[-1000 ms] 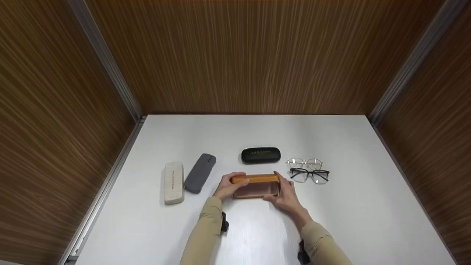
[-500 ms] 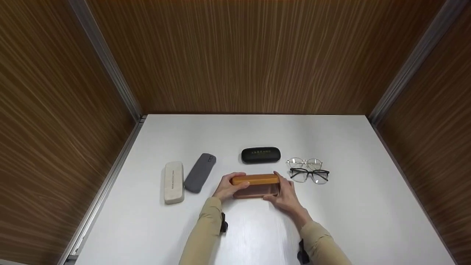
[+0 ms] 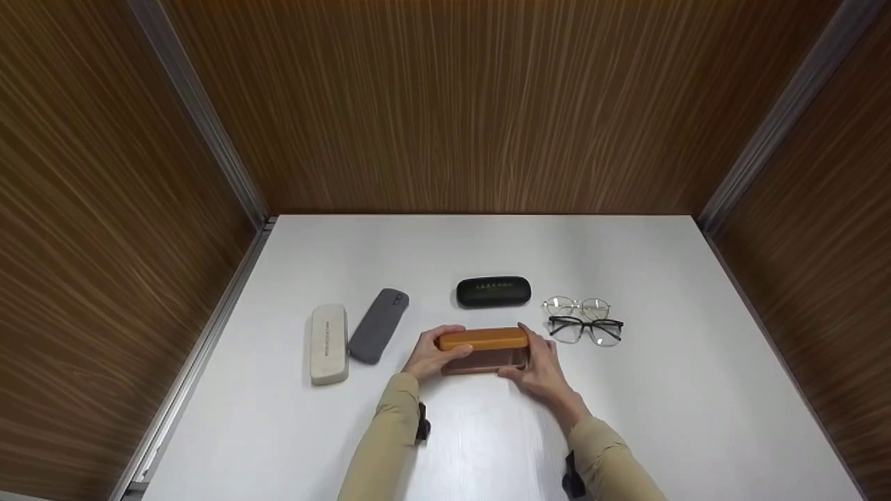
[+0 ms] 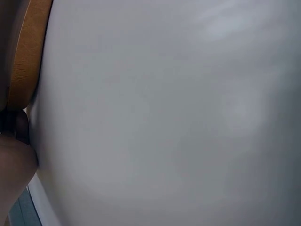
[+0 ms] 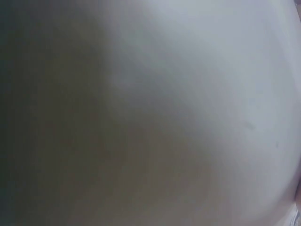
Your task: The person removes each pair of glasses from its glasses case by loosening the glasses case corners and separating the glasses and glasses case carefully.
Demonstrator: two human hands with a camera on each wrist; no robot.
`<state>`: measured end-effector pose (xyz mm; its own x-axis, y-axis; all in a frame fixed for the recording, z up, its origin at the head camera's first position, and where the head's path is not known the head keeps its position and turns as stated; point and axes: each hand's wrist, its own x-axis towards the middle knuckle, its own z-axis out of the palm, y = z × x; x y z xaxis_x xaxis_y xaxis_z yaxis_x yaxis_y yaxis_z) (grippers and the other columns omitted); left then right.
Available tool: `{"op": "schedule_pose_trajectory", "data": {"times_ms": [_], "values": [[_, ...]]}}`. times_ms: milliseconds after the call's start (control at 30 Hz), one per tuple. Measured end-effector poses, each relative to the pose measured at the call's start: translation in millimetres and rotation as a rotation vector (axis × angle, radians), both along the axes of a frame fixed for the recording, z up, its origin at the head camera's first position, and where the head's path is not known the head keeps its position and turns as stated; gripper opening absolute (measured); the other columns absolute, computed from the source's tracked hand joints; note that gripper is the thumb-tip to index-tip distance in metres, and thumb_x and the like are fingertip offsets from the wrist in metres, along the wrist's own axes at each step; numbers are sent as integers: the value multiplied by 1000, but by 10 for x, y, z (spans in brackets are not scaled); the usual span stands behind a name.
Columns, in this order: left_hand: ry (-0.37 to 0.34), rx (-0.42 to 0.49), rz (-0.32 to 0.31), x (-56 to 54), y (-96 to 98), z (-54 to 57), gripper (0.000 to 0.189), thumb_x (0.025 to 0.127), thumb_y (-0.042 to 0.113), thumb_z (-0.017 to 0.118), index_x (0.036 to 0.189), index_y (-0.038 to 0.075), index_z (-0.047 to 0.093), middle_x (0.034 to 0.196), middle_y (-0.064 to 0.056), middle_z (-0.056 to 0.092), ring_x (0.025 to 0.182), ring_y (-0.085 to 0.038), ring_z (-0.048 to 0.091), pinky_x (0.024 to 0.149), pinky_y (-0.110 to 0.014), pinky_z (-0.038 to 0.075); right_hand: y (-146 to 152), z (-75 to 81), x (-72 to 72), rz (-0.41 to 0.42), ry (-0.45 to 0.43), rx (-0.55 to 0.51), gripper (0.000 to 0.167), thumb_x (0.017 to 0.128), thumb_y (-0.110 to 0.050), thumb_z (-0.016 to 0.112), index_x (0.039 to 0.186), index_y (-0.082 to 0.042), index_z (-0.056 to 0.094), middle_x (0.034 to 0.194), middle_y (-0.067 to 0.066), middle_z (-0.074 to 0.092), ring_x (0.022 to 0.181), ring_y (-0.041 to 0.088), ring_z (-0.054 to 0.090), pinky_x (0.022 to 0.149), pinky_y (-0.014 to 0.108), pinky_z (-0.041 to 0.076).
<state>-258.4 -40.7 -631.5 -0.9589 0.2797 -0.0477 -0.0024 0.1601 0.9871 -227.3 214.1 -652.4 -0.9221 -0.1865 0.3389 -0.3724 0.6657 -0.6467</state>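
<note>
Gripping an orange glasses case by both ends, near the middle of a white bench (cannot tell whether resting on it or just above). Grasping the left end with the fingers of the left hand, with the thumb over the front of the raised lid. Clasping the right end with the fingers of the right hand, with the thumb at the lower front edge. Showing a brownish inside beneath the lid. Seen beyond: a black case. Seen to the left: a grey case just beside an off-white case. Seen to the right: black-framed glasses partly overlapping wire-framed glasses.
</note>
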Motion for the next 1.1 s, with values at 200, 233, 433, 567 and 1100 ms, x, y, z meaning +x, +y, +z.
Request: {"op": "schedule_pose_trajectory", "data": {"times_ms": [200, 233, 433, 567, 1100], "values": [[4, 25, -13, 43, -1, 100, 48, 87, 11, 78, 130, -5, 63, 129, -25, 64, 111, -24, 63, 103, -34, 51, 3, 13, 0, 1, -8, -3, 100, 69, -27, 92, 147, 9, 40, 135, 22, 62, 122, 38, 58, 104, 43, 33], [6, 26, -17, 59, -5, 135, 48, 87, 11, 78, 130, -6, 63, 129, -25, 64, 111, -23, 63, 103, -34, 51, 2, 14, -1, 2, -9, -4, 101, 69, -27, 92, 147, 8, 40, 135, 22, 62, 122, 38, 58, 104, 43, 33], [24, 10, -14, 113, -6, 204, 49, 86, 13, 79, 129, -4, 63, 129, -25, 64, 111, -23, 63, 103, -36, 52, -1, 13, -2, 6, -19, -7, 101, 69, -26, 92, 147, 9, 40, 134, 21, 63, 121, 37, 58, 104, 44, 33], [19, 3, -12, 51, -2, 35, 53, 84, 18, 82, 131, 1, 64, 131, -21, 65, 113, -23, 63, 103, -34, 51, -5, 18, -3, -4, -55, 7, 101, 69, -27, 92, 148, 8, 39, 133, 21, 63, 121, 37, 58, 104, 45, 32], [9, -45, -8, 40, -18, 4, 56, 80, 22, 87, 130, 10, 66, 134, -14, 64, 116, -23, 59, 107, -38, 46, -6, 46, -8, -13, -89, -5, 101, 69, -26, 92, 148, 8, 39, 133, 23, 62, 119, 37, 59, 106, 45, 32]]}}
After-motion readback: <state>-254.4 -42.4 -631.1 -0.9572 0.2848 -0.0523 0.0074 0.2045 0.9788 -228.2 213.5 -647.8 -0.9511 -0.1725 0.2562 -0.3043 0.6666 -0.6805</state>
